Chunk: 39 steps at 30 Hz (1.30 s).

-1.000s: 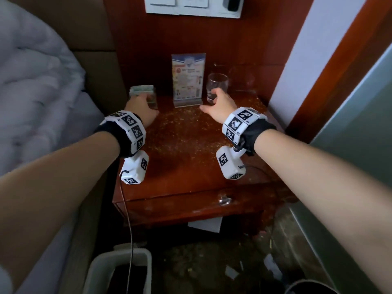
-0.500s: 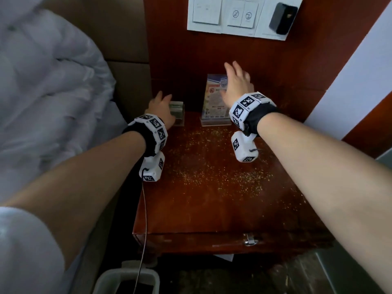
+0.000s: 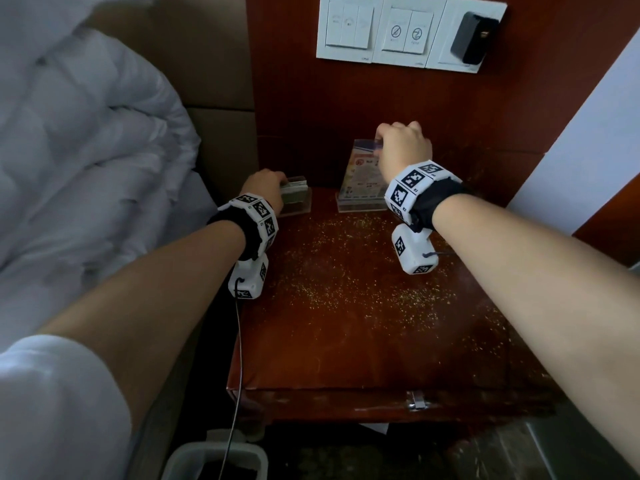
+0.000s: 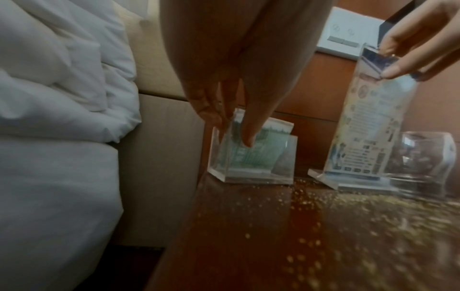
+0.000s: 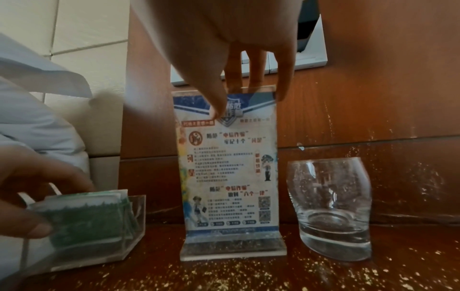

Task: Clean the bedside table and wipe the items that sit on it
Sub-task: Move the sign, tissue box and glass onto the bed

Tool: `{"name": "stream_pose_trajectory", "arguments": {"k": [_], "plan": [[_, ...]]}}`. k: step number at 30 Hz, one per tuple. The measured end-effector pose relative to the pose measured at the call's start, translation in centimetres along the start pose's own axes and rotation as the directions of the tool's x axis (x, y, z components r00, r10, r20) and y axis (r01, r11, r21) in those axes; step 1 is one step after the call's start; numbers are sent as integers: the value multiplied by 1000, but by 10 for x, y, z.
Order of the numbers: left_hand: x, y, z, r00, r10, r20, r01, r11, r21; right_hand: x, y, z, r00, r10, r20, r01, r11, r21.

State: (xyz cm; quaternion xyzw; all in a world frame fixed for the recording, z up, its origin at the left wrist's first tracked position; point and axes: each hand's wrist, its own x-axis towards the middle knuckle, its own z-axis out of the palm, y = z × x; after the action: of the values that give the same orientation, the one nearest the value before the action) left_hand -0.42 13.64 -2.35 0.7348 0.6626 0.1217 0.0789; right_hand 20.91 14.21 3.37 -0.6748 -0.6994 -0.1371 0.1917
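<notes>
Now the right hand (image 3: 403,147) pinches the top edge of the clear sign stand (image 5: 230,177), which sits upright at the back of the tabletop (image 3: 363,327). Just beside it, the left hand (image 3: 265,187) holds the green packets (image 5: 87,218) in a clear box (image 4: 251,155) at the back left corner. An empty glass (image 5: 331,208) stands right of the sign. Yellow crumbs (image 3: 346,271) cover the open middle and front.

box (image 3: 294,199) left on table (image 3: 346,341) | sign stand (image 5: 229,167) centre | glass (image 5: 331,206) right | bed (image 3: 86,150) left of table
</notes>
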Motion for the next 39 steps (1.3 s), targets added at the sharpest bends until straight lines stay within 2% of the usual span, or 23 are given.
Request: {"name": "stream_pose_trajectory", "arguments": {"k": [6,13,21,31,36,39], "plan": [[-12,3,-9,998,2,-57,-2,1000,0,-2,-3,-15,999,-31,-28,31,999,12],[-27,1,-46,994,-15,-110,11,999,-36,-7,-17,-48,999,-46,-23,47,998,47],[-69,-5,-71,985,-44,-166,35,998,-59,-36,-33,-86,994,-111,-5,111,991,74],[-175,9,-103,972,-9,-234,-6,998,-64,-120,-51,-159,990,-138,-29,141,981,134],[-251,11,-116,972,33,-234,-48,997,-60,-173,-70,-204,990,-144,-4,143,975,172],[-301,3,-132,963,57,-265,-68,997,-32,-207,-89,-230,982,-191,1,187,966,179]]}}
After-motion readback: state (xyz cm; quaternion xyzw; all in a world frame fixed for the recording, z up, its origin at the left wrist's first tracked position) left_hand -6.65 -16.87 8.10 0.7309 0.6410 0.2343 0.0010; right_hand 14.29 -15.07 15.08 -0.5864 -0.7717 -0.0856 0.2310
